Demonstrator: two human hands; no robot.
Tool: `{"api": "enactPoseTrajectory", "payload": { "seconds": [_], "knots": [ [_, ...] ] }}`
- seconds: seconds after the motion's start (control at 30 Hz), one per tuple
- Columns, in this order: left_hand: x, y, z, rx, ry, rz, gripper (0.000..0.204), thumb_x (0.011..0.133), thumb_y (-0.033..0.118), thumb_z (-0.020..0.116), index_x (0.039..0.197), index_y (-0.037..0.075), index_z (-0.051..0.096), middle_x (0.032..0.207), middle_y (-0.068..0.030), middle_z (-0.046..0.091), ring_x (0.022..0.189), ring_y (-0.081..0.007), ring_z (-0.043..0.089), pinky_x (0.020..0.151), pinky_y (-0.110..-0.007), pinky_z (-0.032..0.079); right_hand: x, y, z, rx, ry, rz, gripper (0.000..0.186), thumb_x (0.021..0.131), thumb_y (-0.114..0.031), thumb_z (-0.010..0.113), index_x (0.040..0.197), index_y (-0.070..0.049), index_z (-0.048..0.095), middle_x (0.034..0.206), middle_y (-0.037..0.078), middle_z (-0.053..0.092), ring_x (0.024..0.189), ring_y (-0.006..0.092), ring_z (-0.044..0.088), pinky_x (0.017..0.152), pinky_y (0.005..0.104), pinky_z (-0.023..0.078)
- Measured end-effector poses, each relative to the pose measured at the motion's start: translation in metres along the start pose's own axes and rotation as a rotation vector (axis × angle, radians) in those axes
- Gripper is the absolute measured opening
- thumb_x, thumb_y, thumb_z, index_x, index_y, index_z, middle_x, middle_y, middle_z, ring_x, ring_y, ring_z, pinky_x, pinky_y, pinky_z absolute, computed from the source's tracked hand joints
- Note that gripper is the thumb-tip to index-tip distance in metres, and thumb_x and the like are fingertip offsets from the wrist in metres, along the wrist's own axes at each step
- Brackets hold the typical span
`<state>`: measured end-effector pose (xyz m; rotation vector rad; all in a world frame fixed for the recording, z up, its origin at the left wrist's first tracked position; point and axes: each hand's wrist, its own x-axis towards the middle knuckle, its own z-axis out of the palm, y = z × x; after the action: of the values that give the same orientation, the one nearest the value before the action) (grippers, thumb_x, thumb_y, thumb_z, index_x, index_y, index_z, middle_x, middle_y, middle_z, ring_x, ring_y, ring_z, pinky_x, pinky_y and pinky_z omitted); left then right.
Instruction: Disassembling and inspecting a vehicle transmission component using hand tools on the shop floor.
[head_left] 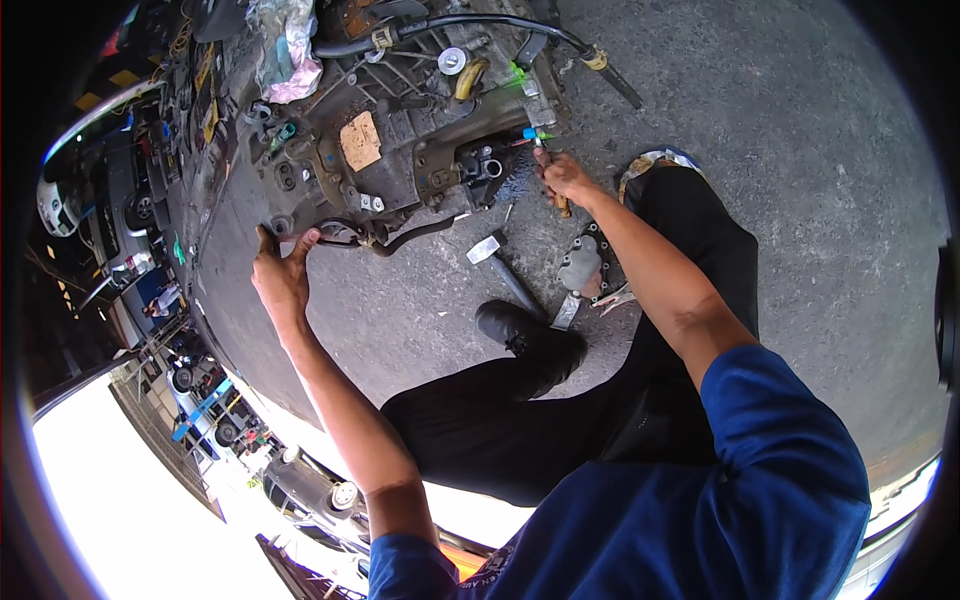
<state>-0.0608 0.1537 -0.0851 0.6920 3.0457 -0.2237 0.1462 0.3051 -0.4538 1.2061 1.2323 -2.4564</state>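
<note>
A large, dirty metal vehicle assembly [405,165] lies on the ground in front of me. My left hand [281,278] is at its near left corner, thumb and index finger bent toward each other beside a black hose [420,233]. What lies between those fingers is hard to make out. My right hand [568,180] is closed around a short tool with a brownish handle [563,208], beside the assembly's right end. The tool's upper end reaches toward a small bright blue piece [532,133]; its tip is too small to identify.
A hammer [488,248] lies between the assembly and my shoe [503,325]. Right of it rests a grey metal cover [582,270] with bolt holes. A piece of cardboard [360,141] and a crumpled plastic bag [288,55] sit on the assembly. Parked vehicles [310,490] stand at left.
</note>
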Motion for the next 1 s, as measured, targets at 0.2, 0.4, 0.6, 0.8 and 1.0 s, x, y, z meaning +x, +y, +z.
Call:
{"api": "enactPoseTrajectory", "payload": {
  "seconds": [0.2,0.4,0.6,0.8,1.0],
  "knots": [
    [-0.001,-0.006,0.001,0.019,0.012,0.04,0.096,0.069,0.052,0.075,0.13,-0.012,0.04,0.121,-0.0274,0.055,0.119,-0.033,0.052,0.096,-0.036,0.041,0.0,0.001,0.002,0.087,-0.058,0.029,0.061,0.092,-0.06,0.039,0.077,-0.002,0.052,0.054,0.002,0.045,0.044,0.0141,0.046,0.045,0.0325,0.046],
    [-0.002,-0.006,0.002,0.013,0.027,0.062,0.096,0.068,0.054,0.074,0.13,-0.012,0.04,0.12,-0.0266,0.056,0.118,-0.0333,0.053,0.096,-0.038,0.042,0.003,-0.016,-0.011,0.505,-0.226,0.316,0.05,0.095,-0.051,0.041,0.079,-0.004,0.05,0.054,-0.003,0.038,0.042,0.0084,0.036,0.044,0.0277,0.039],
    [-0.002,-0.005,0.0,0.03,0.018,0.053,0.096,0.067,0.05,0.076,0.131,-0.011,0.04,0.121,-0.0277,0.054,0.118,-0.0357,0.051,0.096,-0.039,0.043,-0.01,-0.012,0.003,0.038,-0.056,0.035,0.059,0.09,-0.06,0.043,0.083,-0.003,0.052,0.054,0.0,0.043,0.043,0.0113,0.042,0.044,0.0291,0.041],
    [0.0,-0.007,0.001,0.017,0.002,0.049,0.094,0.07,0.052,0.074,0.13,-0.011,0.041,0.119,-0.026,0.056,0.118,-0.0331,0.053,0.096,-0.037,0.042,-0.012,-0.006,0.01,-0.179,0.029,-0.099,0.059,0.091,-0.061,0.038,0.099,-0.004,0.052,0.067,0.006,0.053,0.048,0.0145,0.05,0.045,0.0312,0.045],
    [-0.002,-0.005,0.003,0.04,0.029,0.052,0.094,0.07,0.052,0.074,0.13,-0.012,0.041,0.119,-0.0261,0.057,0.118,-0.0329,0.053,0.096,-0.038,0.042,-0.005,-0.018,0.011,0.398,-0.161,0.046,0.045,0.096,-0.052,0.037,0.119,-0.013,0.04,0.078,0.007,0.058,0.047,0.0092,0.039,0.045,0.0287,0.04]
  ]
}}
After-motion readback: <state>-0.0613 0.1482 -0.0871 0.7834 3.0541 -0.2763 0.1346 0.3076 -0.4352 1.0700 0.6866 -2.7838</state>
